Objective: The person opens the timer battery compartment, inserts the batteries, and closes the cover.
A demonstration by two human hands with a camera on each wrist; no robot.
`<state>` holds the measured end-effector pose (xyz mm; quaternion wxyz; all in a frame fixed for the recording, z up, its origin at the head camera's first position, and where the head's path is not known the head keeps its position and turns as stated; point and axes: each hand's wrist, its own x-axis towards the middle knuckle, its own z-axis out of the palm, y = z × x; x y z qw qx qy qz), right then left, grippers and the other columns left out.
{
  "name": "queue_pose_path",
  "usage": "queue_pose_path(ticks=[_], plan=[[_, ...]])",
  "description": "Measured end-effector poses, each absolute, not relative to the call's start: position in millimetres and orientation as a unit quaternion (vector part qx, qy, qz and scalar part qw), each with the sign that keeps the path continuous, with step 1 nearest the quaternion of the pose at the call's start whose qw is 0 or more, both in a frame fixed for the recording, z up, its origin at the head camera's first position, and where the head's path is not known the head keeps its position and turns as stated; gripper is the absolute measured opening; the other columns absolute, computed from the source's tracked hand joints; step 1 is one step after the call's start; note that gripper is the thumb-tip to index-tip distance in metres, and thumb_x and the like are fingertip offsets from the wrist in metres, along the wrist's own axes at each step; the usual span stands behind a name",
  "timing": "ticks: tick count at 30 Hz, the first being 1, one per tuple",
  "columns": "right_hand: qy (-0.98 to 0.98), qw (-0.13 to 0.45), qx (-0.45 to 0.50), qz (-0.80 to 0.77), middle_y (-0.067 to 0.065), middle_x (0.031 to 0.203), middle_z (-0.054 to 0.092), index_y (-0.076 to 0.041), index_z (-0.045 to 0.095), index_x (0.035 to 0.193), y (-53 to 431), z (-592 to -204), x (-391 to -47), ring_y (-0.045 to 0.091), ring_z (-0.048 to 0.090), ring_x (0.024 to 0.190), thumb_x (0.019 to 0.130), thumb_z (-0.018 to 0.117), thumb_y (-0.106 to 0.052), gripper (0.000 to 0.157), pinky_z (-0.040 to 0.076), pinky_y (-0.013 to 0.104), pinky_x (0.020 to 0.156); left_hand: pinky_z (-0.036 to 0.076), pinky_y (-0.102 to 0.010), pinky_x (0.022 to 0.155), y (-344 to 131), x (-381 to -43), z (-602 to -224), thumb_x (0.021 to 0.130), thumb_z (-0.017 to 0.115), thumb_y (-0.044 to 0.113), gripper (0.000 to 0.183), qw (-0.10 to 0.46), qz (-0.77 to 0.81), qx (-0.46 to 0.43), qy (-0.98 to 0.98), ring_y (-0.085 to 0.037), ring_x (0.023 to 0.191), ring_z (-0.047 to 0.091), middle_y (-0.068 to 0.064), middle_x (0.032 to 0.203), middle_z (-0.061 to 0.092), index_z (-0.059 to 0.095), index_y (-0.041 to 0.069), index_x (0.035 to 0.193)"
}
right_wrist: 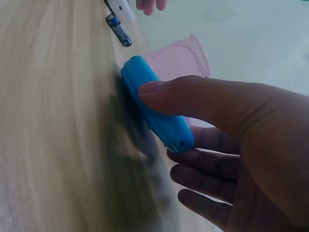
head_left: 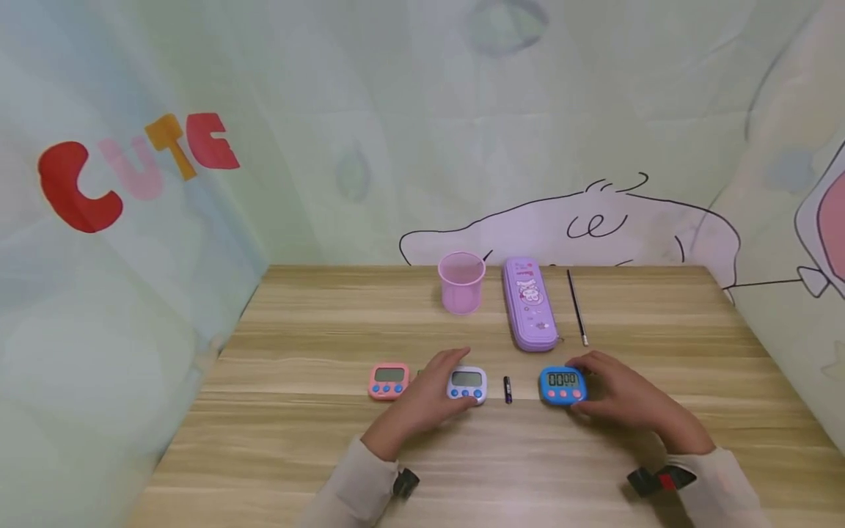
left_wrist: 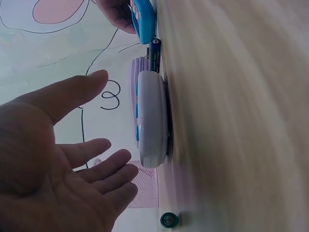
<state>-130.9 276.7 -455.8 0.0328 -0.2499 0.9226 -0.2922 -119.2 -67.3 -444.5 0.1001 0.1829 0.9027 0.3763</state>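
My right hand [head_left: 623, 392] pinches a blue digital timer [head_left: 562, 386] between thumb and fingers. Its display reads zeros, and in the right wrist view a dark shadow lies on the table under the timer [right_wrist: 157, 106]. My left hand [head_left: 429, 396] hovers beside a pale lavender timer [head_left: 467, 381], thumb and fingers spread around it. The left wrist view shows the fingers [left_wrist: 108, 169] relaxed and apart from that timer [left_wrist: 152, 118]. Between the two timers lies a small dark battery [head_left: 507, 389]. A pink timer [head_left: 388, 380] sits left of my left hand, which partly covers its edge.
Toward the back of the wooden table [head_left: 330, 308] stand a pink mesh cup [head_left: 461, 286], a purple pencil case [head_left: 530, 304] and a dark pencil [head_left: 577, 308]. A green-ended battery [left_wrist: 169, 220] shows in the left wrist view, mostly hidden behind my left hand in the head view.
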Motion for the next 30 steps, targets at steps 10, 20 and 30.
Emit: queue_pose_path(ticks=[10, 20, 30], plan=[[0.924, 0.052, -0.239, -0.293, 0.008, 0.119, 0.057, -0.004, 0.060, 0.122, 279, -460, -135, 0.030, 0.053, 0.113, 0.073, 0.087, -0.030, 0.062, 0.044, 0.053, 0.099, 0.044, -0.043, 0.102, -71, -120, -452, 0.085, 0.077, 0.030, 0.081, 0.102, 0.346, 0.200, 0.911, -0.025, 0.121, 0.049, -0.013, 0.148, 0.040, 0.034, 0.007, 0.150], [0.929, 0.056, -0.237, -0.278, 0.008, 0.117, 0.058, -0.002, 0.059, 0.124, 282, -461, -133, 0.030, 0.053, 0.111, 0.072, 0.086, -0.025, 0.062, 0.045, 0.053, 0.098, 0.041, -0.043, 0.105, -75, -123, -455, 0.086, 0.076, 0.023, 0.075, 0.115, 0.329, 0.204, 0.915, -0.027, 0.126, 0.047, -0.015, 0.145, 0.043, 0.038, 0.003, 0.147], [0.928, 0.068, -0.230, -0.286, 0.010, 0.120, 0.056, -0.004, 0.058, 0.127, 284, -458, -133, 0.033, 0.053, 0.114, 0.075, 0.085, -0.026, 0.063, 0.044, 0.056, 0.099, 0.040, -0.042, 0.107, -74, -125, -456, 0.084, 0.077, 0.018, 0.072, 0.118, 0.311, 0.202, 0.921, -0.027, 0.127, 0.048, -0.014, 0.142, 0.048, 0.042, 0.003, 0.145]])
